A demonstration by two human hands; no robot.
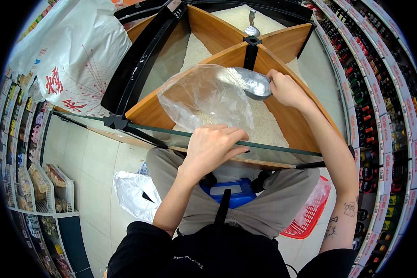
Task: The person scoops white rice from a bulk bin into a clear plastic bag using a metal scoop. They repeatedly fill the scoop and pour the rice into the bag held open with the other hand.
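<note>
My right hand (287, 89) grips the handle of a metal scoop (259, 83), which is tilted with white rice (239, 77) at its front end. The scoop's front reaches the mouth of a clear plastic bag (180, 95). My left hand (213, 147) holds the bag's near side at the glass front panel (281, 148) of the bin; its fingertips are partly hidden. A little grain shows at the bottom of the bag. Below and around the bag, loose rice (269, 127) lies in a wedge-shaped compartment between wooden dividers (278, 104).
Another scoop (252, 26) stands in rice in the far compartment. A black post (252, 52) joins the dividers. A large printed sack (73, 59) leans at the left. Beneath me is a blue stool (231, 194); a red basket (307, 217) is at right. Stocked shelves (378, 114) flank the bin.
</note>
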